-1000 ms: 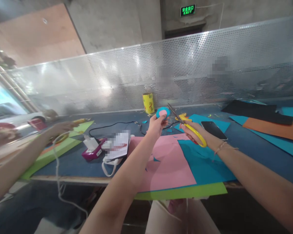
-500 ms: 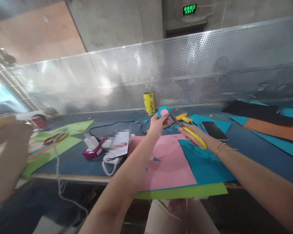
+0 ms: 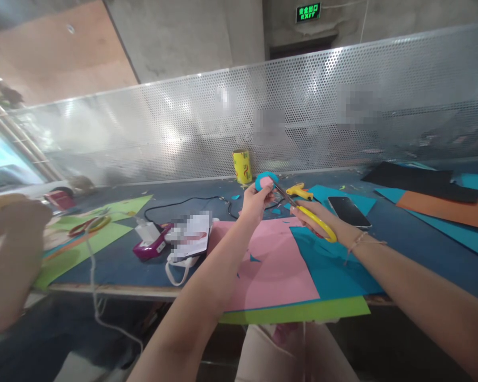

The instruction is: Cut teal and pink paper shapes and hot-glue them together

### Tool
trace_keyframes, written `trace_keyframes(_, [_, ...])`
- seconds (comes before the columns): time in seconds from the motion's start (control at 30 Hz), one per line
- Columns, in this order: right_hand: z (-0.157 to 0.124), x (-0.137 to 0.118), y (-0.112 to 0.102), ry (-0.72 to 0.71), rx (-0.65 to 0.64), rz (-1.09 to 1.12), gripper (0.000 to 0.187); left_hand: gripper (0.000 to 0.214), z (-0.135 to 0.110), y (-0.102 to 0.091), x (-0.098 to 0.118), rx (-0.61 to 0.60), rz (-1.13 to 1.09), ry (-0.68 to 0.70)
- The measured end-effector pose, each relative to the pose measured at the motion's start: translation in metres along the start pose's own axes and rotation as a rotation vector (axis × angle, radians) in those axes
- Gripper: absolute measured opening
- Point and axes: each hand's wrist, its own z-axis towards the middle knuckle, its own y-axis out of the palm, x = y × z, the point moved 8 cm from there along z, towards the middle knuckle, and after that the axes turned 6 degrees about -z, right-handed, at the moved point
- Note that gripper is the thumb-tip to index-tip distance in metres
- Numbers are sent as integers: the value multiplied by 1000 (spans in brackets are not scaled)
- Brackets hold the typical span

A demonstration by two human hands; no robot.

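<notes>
Pinched in my left hand (image 3: 256, 202) is a small rounded piece of blue paper (image 3: 266, 174) with a pink piece against it. My right hand (image 3: 302, 213) grips scissors with yellow handles (image 3: 317, 223), and their blades meet the right edge of the blue piece. How far apart the blades stand is too small to tell. Under both hands lies a pink paper sheet (image 3: 279, 270), with dark blue scraps (image 3: 255, 259) on it. A larger blue sheet (image 3: 342, 270) shows from beneath it, and a green sheet (image 3: 326, 310) sticks out at the table's front edge.
A yellow roll (image 3: 242, 166) stands by the perforated metal panel (image 3: 199, 127). Right of my hands are a yellow glue gun (image 3: 300, 191), a phone (image 3: 348, 211) and black paper (image 3: 418, 183). Leftward sit a purple power strip (image 3: 151, 245) and another person's arm (image 3: 16, 265).
Both hands stay almost in place, with the scissors still at the blue piece's edge. The whole view has shifted very slightly.
</notes>
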Motion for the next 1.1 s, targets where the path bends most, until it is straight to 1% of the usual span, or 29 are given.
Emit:
trace_keyframes(0.13, [2, 4, -1, -8, 19, -11, 26, 19, 1, 0, 0, -20, -31, 5])
trace_keyframes(0.3, [3, 7, 1, 1, -1, -3, 26, 18, 0, 1, 0, -15, -48, -8])
trace_keyframes(0.57, [2, 2, 0, 42, 13, 31, 24, 20, -1, 3, 1, -23, -61, -16])
trace_keyframes(0.8, [2, -3, -2, 26, 10, 14, 29, 22, 0, 1, 0, 16, -36, -41])
trace_keyframes(0.97, [0, -3, -3, 17, 3, -18, 29, 23, 0, 2, 1, -23, -65, -12])
trace_keyframes(1.1, [-2, 0, -1, 50, -12, 2, 27, 22, 1, 1, 1, -8, -45, -6])
